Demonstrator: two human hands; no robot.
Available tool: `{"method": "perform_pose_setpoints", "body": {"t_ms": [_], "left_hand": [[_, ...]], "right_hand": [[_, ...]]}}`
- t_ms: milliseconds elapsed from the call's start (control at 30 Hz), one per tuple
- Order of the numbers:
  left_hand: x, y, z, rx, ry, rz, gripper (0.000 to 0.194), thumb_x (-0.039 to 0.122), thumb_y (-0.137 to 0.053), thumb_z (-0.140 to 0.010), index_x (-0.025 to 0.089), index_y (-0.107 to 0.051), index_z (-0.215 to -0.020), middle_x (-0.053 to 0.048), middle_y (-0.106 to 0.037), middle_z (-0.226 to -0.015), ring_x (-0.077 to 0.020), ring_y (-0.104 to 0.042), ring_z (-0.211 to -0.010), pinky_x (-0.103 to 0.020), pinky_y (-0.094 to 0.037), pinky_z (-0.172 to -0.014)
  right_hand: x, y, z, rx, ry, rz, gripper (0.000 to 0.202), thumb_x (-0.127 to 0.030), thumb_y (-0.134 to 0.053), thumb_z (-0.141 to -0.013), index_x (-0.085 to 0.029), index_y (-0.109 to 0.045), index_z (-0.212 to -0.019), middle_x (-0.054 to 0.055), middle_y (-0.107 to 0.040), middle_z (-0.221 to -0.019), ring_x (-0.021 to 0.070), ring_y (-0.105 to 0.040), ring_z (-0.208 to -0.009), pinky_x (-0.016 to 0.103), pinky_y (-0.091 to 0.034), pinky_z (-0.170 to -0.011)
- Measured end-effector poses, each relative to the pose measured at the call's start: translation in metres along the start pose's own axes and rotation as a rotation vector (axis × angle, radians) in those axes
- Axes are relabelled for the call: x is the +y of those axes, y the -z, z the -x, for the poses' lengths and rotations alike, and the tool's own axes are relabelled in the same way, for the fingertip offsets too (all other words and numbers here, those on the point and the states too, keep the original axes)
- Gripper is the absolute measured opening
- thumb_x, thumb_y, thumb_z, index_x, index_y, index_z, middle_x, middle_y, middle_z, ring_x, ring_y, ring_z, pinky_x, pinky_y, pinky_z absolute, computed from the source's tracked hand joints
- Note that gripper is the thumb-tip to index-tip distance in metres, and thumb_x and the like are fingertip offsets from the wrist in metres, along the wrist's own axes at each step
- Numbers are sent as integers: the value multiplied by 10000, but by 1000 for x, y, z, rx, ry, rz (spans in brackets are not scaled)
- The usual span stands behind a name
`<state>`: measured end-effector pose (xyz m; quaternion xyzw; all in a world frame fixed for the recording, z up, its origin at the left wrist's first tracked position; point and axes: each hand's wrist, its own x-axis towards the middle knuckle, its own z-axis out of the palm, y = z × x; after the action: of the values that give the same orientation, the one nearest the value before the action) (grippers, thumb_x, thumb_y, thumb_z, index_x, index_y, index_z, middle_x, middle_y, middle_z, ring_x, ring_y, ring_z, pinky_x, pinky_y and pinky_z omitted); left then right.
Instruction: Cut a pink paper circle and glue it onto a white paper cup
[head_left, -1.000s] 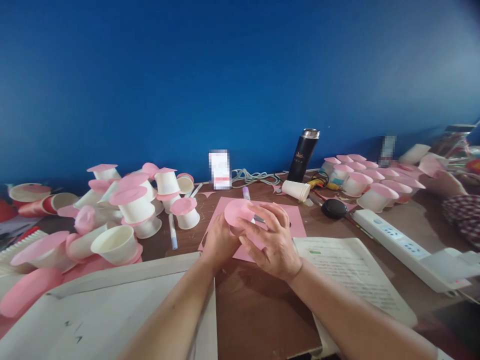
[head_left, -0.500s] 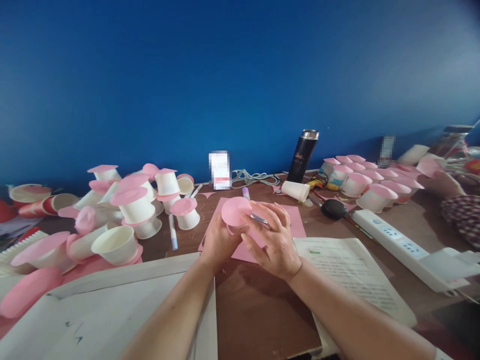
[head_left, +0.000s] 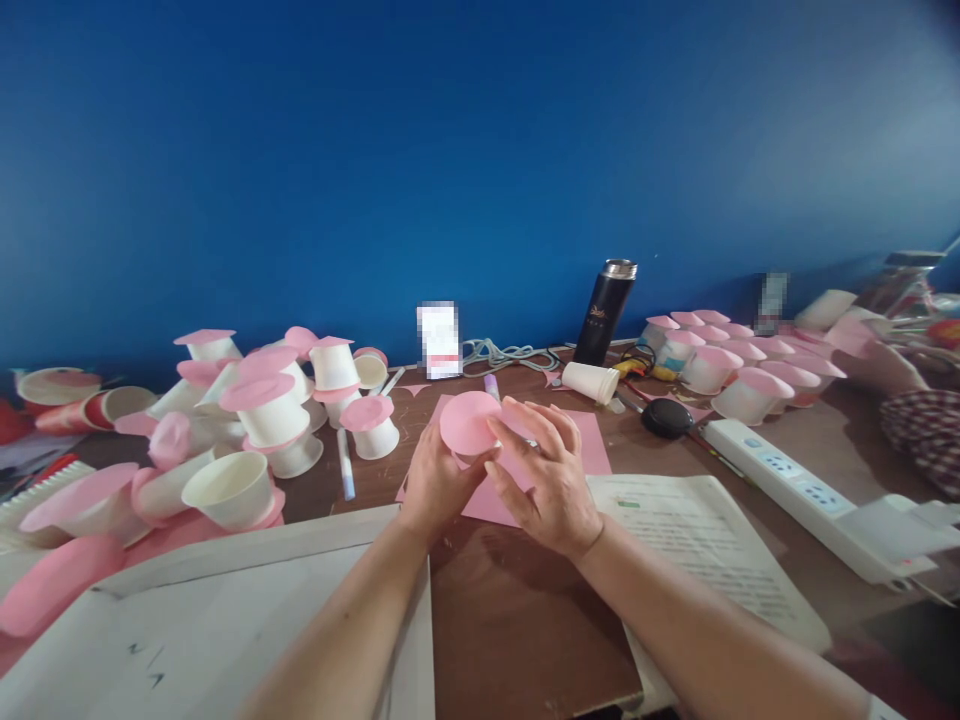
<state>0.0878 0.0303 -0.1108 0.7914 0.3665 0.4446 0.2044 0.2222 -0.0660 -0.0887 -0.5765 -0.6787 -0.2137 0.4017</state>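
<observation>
"Over our table (head_left: 525, 620), above the pink sheet (head_left: 595, 445), our left hand (head_left: 435, 485) and right hand (head_left: 551, 475) have the pink disc (head_left: 466, 424) — risks?"

"It might shift if we press one edge unevenly."

"Our pose?"

"Left curled around its underside, though what's beneath we can't clearly tell — right spread, fingertips (head_left: 498, 430) touching its edge."

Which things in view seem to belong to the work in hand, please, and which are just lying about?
Likely belonging: pink disc at the left hand, cups with pink tops, pink sheet.

Probably just lying about: flask, power strip, printed page.
</observation>
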Motion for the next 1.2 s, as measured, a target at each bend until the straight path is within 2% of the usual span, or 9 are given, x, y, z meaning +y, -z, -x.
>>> {"method": "perform_pose_setpoints", "body": {"t_ms": [500, 733, 1033, 1200], "left_hand": [[-5, -2, -2, 64, -152, -150, 542, 400, -703, -720, 128, -528, -1155, -156, -639, -1078, -307, -614, -1008, -470, -508, -856], [-9, -3, -2, 68, -222, -179, 561, 362, -688, -738, 135, -474, -1204, -154, -617, -1089, -298, -596, -1025, -466, -480, -898], [-14, -5, -1, 83, -292, -212, 578, 314, -669, -737, 134, -433, -1233, -164, -601, -1139, -309, -573, -1082, -468, -454, -944], [-16, -6, 0, 56, -289, -243, 572, 290, -650, -740, 137, -419, -1240, -168, -596, -1157, -319, -561, -1101, -476, -447, -948]], "right_hand": [[2, -2, 1, -31, -1, 6, 548, -310, -570, -855, -267, -444, -1386, 74, -439, -1435, 280, -410, -1296, 498, -281, -1101], [3, -3, 3, -63, -44, -13, 692, -322, -556, -856, -210, -265, -1475, 120, -373, -1481, 301, -363, -1336, 525, -262, -1104], [3, -4, 2, -83, -43, 7, 621, -347, -563, -854, -178, -365, -1418, 146, -376, -1467, 306, -377, -1317, 520, -271, -1098], [3, -4, 2, -83, -45, 9, 646, -349, -562, -851, -205, -336, -1438, 127, -377, -1469, 305, -369, -1322, 528, -268, -1100]]}}
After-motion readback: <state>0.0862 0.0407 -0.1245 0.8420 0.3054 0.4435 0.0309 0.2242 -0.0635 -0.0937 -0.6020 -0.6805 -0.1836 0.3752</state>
